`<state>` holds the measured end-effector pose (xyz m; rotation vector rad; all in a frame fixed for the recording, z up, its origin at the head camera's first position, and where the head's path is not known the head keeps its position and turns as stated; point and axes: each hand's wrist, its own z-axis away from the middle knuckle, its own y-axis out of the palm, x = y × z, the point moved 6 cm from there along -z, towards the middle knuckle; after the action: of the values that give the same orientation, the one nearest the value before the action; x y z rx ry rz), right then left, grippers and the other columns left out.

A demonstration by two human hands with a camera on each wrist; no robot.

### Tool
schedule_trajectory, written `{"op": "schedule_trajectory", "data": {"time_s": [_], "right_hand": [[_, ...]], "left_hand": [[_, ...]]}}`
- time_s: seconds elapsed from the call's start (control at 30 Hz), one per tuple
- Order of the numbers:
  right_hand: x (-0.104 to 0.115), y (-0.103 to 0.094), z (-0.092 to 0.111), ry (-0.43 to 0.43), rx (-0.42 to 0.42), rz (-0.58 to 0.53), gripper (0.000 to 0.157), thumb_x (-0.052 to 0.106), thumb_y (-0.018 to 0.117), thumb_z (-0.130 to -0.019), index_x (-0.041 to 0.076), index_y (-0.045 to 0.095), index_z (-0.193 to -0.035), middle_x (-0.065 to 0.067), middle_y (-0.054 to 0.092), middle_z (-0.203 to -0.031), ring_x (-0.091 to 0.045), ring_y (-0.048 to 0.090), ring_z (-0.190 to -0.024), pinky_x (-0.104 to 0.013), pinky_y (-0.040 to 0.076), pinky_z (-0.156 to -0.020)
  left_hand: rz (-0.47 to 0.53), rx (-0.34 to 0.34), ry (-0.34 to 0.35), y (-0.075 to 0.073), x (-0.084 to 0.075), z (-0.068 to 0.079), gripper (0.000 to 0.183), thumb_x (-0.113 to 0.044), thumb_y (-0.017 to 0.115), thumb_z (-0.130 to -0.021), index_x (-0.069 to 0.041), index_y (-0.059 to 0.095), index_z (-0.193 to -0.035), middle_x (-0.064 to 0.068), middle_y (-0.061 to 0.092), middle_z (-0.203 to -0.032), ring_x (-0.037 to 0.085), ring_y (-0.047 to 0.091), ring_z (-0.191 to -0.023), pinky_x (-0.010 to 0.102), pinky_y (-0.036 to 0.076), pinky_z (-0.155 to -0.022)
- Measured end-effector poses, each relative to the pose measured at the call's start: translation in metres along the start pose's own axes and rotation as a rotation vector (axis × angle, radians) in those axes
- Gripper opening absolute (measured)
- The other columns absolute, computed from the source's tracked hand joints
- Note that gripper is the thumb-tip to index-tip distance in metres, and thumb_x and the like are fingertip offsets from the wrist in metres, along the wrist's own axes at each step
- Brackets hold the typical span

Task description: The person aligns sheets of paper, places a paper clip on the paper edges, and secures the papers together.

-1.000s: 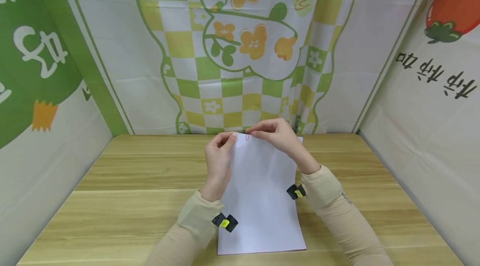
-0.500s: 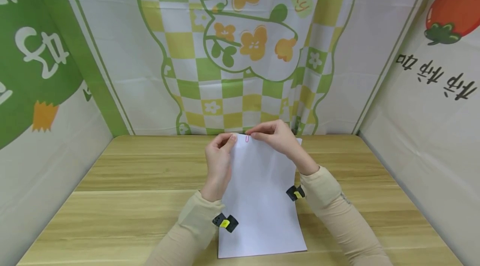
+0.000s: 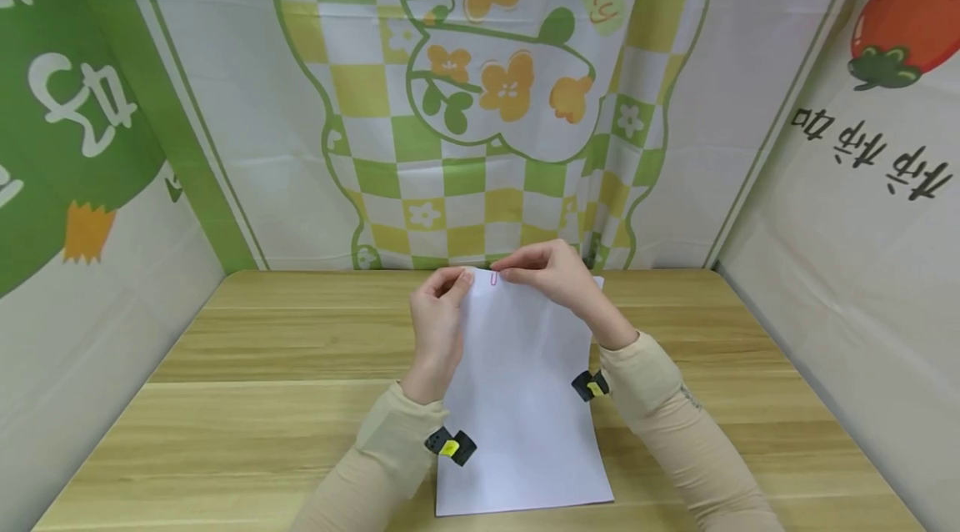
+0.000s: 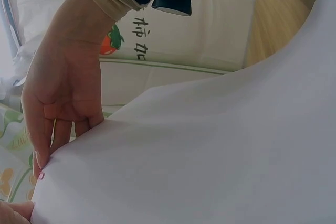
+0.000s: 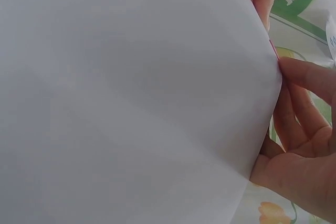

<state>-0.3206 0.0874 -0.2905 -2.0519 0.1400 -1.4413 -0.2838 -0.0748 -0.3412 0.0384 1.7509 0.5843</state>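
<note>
In the head view, white paper [image 3: 525,399] slopes up from the table, its far short edge raised; whether it is one sheet or several I cannot tell. A pinkish-red paper clip [image 3: 493,278] sits over that far edge, left of its middle. My left hand [image 3: 438,328] pinches the far left corner between thumb and fingers. My right hand [image 3: 562,282] pinches at the clip's outer end, thumb on the near side. The left wrist view shows my right hand [image 4: 68,82] beside the small red clip [image 4: 41,176]. In the right wrist view, the paper [image 5: 142,87] hides most of the clip.
The wooden table [image 3: 262,415] extends on both sides of the paper. A checkered, flowered curtain [image 3: 480,173] hangs close behind its far edge. Printed cloth walls, one with a strawberry [image 3: 907,23], stand at left and right. Each sleeve carries a black-and-yellow wrist mount [image 3: 450,446].
The paper clip has shifted slightly toward me and lies further onto the paper. The paper's near edge has come slightly closer. My right hand has dipped a little; the left holds its place.
</note>
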Motion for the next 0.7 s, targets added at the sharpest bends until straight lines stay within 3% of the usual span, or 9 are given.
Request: {"op": "schedule_trajectory", "data": {"time_s": [0.7], "right_hand": [[0.0037, 0.0033, 0.0002, -0.036, 0.005, 0.011, 0.013, 0.021, 0.07, -0.086, 0.017, 0.076, -0.097, 0.0, 0.073, -0.098, -0.012, 0.067, -0.09, -0.031, 0.053, -0.08]], "left_hand": [[0.002, -0.024, 0.024, -0.0011, -0.0013, 0.0012, 0.013, 0.003, 0.065, -0.085, 0.012, 0.066, -0.094, 0.0, 0.057, -0.076, 0.01, 0.052, -0.074, 0.018, 0.044, -0.064]]}}
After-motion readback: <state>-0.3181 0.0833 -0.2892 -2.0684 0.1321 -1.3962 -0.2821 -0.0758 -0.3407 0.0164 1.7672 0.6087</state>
